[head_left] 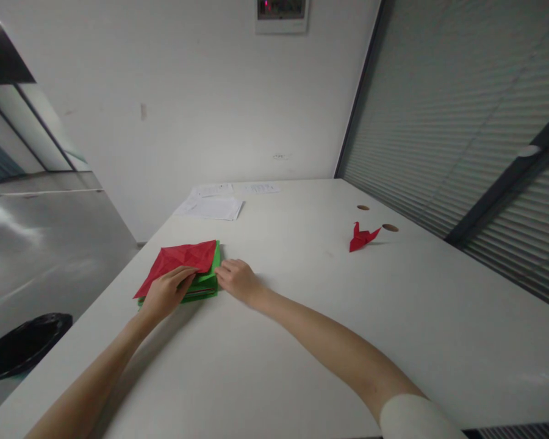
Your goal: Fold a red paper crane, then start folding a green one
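Grip: left hand [167,292] on one red sheet [183,256] | right hand [238,280] at one green stack [207,286] | both closures unclear | one crane [362,238]

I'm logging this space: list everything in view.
Smooth tabletop: one, white, centre
Layered stack: one, green, tabletop left
Creased paper sheet: one, red, atop stack
Folded paper crane: one, red, tabletop right
Printed paper sheets: several, white, tabletop's far left
Round holes: two, brownish, near crane
Plastic-lined bin: one, black, lower left
Slatted blinds: count unclear, grey, right
Wall: one, white, background
Boxy fixture: one, white, on wall
Floor: one, grey, left
Left hand: one, bare, on sheet
Right hand: one, bare, touching stack
Sleeve: one, white, lower right
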Tool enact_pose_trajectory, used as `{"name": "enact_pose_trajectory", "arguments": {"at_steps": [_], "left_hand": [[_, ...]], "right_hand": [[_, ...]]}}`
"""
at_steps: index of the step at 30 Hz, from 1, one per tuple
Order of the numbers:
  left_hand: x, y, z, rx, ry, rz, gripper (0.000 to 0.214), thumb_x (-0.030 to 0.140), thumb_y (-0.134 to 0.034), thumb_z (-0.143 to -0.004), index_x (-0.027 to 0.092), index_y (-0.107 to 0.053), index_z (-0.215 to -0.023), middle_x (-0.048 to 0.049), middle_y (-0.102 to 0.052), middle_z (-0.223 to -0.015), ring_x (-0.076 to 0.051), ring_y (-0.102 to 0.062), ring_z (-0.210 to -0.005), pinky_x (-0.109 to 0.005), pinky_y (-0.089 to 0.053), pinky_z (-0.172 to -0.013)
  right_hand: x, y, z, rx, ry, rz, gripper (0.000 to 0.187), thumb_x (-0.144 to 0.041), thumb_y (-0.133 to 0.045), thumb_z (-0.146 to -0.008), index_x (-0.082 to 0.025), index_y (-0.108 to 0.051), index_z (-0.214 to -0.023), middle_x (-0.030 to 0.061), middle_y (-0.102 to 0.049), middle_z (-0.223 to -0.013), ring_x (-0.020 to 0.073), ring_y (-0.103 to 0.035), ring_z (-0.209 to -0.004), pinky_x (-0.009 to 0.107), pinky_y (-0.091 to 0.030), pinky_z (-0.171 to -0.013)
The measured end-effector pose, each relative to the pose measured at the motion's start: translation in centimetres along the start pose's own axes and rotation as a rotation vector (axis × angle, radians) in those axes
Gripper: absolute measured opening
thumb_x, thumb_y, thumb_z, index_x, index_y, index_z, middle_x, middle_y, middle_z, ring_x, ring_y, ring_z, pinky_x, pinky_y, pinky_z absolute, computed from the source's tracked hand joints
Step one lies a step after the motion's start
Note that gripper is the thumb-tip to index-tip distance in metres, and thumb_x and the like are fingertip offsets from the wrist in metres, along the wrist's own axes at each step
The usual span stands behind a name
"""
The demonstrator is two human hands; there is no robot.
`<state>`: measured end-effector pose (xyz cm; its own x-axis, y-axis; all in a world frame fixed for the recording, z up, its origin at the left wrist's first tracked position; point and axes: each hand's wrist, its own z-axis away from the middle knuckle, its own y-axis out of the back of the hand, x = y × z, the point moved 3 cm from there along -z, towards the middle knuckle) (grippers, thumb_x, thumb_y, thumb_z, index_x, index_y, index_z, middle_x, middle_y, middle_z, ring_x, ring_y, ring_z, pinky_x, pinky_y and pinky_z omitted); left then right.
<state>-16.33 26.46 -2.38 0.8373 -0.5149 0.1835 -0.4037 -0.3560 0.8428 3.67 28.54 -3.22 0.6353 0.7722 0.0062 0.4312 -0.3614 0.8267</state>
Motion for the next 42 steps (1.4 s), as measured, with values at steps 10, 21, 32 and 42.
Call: {"name": "enact_pose_trajectory", "arguments": {"at_steps": [10, 21, 32, 42], "left_hand": [[0.6, -0.5, 0.1, -0.152, -0.093, 0.024, 0.041, 0.051, -0.045, -0.093, 0.023, -0.07, -0.109, -0.0081, -0.069, -0.112, -0.024, -0.068, -0.095, -0.034, -0.055, -0.082], [15.8, -1.6, -1.1, -0.343, -0.237, 0.784, 0.135, 0.05, -0.082, -0.064, 0.028, 0.021, -0.149, -0.0215, -0.018, -0.156, -0.036, -0.031, -0.139, -0.053, -0.035, -0.107], [27.3, -3.0, -2.2, -0.578, 0.037, 1.631, 0.136, 0.031, -0.09, -0.056, 0.038, 0.007, -0.151, -0.0165, -0.017, -0.157, -0.035, -0.038, -0.136, -0.052, -0.04, -0.104], [20.7, -9.6, -6.4, -0.064, 0.65, 1.56, 0.052, 0.055, -0.08, -0.061, 0.011, -0.069, -0.087, -0.0119, -0.072, -0.09, -0.025, -0.066, -0.083, -0.037, -0.053, -0.077]], "right_hand": [[8.0, 10.3, 5.6, 0.553, -0.241, -0.335, 0.009, -0.017, -0.054, -0.084, -0.021, -0.061, -0.087, 0.0027, -0.05, -0.085, 0.0157, -0.054, -0.077, 0.029, -0.047, -0.069], [8.2, 22.9, 11.5, 0.662, -0.241, -0.175, 0.008, -0.015, -0.055, -0.08, -0.022, -0.057, -0.084, 0.003, -0.065, -0.085, 0.0195, -0.06, -0.082, 0.036, -0.046, -0.077], [8.7, 23.7, 10.6, 0.659, -0.608, -0.079, 0.004, -0.02, -0.055, -0.076, -0.022, -0.055, -0.078, -0.0006, -0.063, -0.071, 0.0179, -0.061, -0.069, 0.031, -0.047, -0.07], [16.4, 18.0, 13.5, 0.503, -0.779, -0.494, 0.028, -0.035, -0.059, -0.076, -0.018, -0.06, -0.098, -0.0022, -0.06, -0.064, 0.013, -0.054, -0.052, 0.024, -0.041, -0.051]]}}
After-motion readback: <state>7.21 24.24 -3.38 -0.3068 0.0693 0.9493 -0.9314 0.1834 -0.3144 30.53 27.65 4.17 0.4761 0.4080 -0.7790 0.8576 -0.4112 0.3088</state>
